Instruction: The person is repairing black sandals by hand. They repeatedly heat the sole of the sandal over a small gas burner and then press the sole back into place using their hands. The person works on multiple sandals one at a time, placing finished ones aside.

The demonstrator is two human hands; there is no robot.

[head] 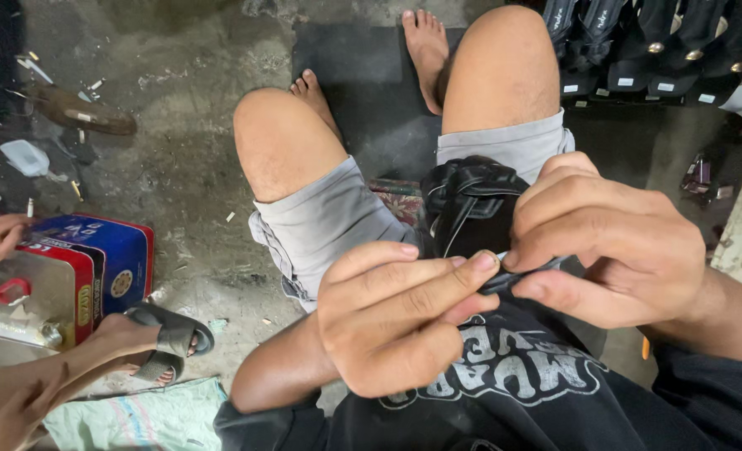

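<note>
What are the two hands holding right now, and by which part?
Both the left hand and the right hand pinch the near edge of a black sandal upper resting on the lap, fingertips meeting there.

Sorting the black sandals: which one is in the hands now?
The black sandal on the lap, pinched by the left hand and right hand; the other sandals stand in a row behind.

We've got a glossy black leather sandal upper with braided straps (471, 205) sitting in our lap, right between the thighs and up against the grey shorts. It's crumpled and folded over on itself, with the straps bunched at the top. Its near edge is pinched tight at the fingertips, so that part's mostly hidden and we can't really tell its full shape.
</note>
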